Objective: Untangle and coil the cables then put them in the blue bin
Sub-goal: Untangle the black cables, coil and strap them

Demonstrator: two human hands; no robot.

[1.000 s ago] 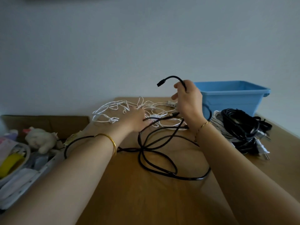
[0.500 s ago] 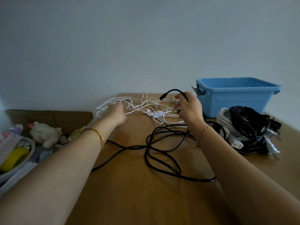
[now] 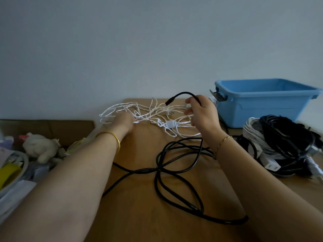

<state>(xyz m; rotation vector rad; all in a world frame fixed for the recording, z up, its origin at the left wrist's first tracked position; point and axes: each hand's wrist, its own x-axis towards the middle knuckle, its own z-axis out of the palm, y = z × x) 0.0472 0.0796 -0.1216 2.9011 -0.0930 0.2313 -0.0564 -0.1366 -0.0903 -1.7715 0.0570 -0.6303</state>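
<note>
- The right hand [image 3: 204, 117] was raised above the wooden surface [image 3: 139, 217]. Its fingers were curled round the black cable [image 3: 158, 169] close to 1 end. The short free end arched over the hand, and its plug [image 3: 169, 102] pointed to the left.
- Below this hand the black cable came down and lay in loose, crossing loops on the surface between the 2 forearms. 1 strand went under the left forearm.
- The left hand [image 3: 125, 122] was on the left part of the tangled white cable [image 3: 170, 123], with its back upward. Its fingers were hidden, so I cannot tell if they pinched the wire or only touched it.
- The white cable was spread out at the far side of the surface, behind the black loops.
- The blue bin [image 3: 262, 109] stood at the far right of the surface, just behind the right hand.
- A pile of coiled cables [image 3: 283, 135], white and black, lay in front of the bin, outside it.
- A plush toy [image 3: 41, 147] lay left of the surface, near a cardboard box [image 3: 52, 127].
</note>
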